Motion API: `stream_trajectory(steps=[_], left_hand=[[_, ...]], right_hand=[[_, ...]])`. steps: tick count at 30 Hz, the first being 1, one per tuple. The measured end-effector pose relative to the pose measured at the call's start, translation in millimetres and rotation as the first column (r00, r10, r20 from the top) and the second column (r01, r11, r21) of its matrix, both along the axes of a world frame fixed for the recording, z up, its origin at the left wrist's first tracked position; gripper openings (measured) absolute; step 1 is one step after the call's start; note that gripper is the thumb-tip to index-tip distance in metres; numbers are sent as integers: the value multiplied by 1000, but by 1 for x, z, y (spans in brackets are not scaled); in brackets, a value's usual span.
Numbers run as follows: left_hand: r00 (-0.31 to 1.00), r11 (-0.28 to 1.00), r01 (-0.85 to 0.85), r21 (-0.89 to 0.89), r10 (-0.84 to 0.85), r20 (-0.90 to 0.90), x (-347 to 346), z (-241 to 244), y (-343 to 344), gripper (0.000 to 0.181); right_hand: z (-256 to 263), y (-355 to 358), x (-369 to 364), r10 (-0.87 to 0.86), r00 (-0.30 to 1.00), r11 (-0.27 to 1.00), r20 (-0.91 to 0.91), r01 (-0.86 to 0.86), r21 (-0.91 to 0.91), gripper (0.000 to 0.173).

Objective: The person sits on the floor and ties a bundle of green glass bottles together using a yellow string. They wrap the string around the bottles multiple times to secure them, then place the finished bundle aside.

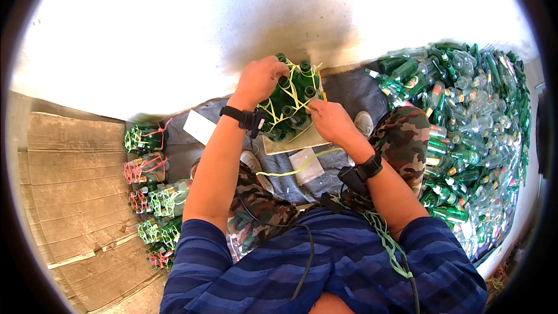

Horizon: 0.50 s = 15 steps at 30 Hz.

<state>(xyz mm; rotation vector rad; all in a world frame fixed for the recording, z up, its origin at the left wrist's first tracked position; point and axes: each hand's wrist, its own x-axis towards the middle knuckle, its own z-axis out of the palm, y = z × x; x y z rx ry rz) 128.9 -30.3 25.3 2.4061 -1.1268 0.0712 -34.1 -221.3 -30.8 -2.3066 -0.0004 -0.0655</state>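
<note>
Several green glass bottles stand upright in a tight cluster in front of me. Yellow plastic twine runs around and between their necks in a crisscross net. At the far left of the cluster is my left hand, its fingers bent against a bottle neck and the twine; what the fingertips grip is hidden. My right hand pinches the twine at the near right, beside another bottle neck. Beneath the bottles is a pale flat board. A loose yellow strip trails across the floor below the hands.
A large heap of loose green and clear bottles lies on the right. Tied bottle bundles line the left, beside flattened cardboard. A white sheet and a pale square tile lie on the dark ground cloth.
</note>
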Motion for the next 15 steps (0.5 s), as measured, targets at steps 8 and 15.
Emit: stream_trajectory(steps=[8,15], left_hand=[[1000,1000,-11,-27,12,24,-5,0,2,13],[1000,997,-13,74,15,-17,-11,8,3,16]], right_hand=[[5,-3,-1,27,999,1000,-25,-27,14,20],[11,-3,-1,40,993,991,-114,-54,-125,23]])
